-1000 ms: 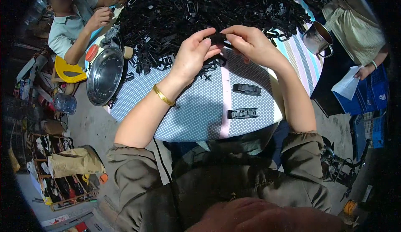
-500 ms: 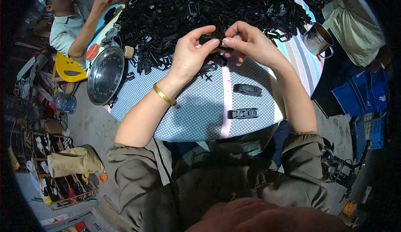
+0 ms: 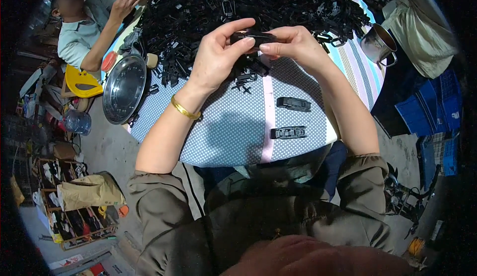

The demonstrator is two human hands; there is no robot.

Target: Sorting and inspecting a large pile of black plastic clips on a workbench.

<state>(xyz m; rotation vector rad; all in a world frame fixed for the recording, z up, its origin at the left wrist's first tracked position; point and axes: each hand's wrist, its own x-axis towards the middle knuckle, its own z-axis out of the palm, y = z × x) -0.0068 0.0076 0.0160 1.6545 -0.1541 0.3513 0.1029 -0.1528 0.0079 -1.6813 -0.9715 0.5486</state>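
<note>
A long black plastic part [image 3: 254, 36] is held level between my two hands, just in front of a big heap of black plastic parts [image 3: 198, 15]. My left hand [image 3: 214, 60] pinches its left end with the thumb on the near side, the index finger raised above it. At the other end, the thumb and fingers of my right hand [image 3: 297, 46] are closed on the same part. Two similar black parts lie apart on the dotted cloth nearer me, an upper piece [image 3: 293, 104] and a lower piece [image 3: 288, 132]. Smaller black bits [image 3: 244, 81] lie below my hands.
A metal basin [image 3: 110, 111] rests at the table's left edge beside a red-orange lid [image 3: 109, 61]. The metal mug [image 3: 375, 47] stands at the right edge. Across on the left, another person [image 3: 79, 37] holds up something small. Blue crates [image 3: 432, 109] are off to the right.
My left hand has shifted slightly left, and more of the black part shows between my hands. My right fingers have drawn together on its right end.
</note>
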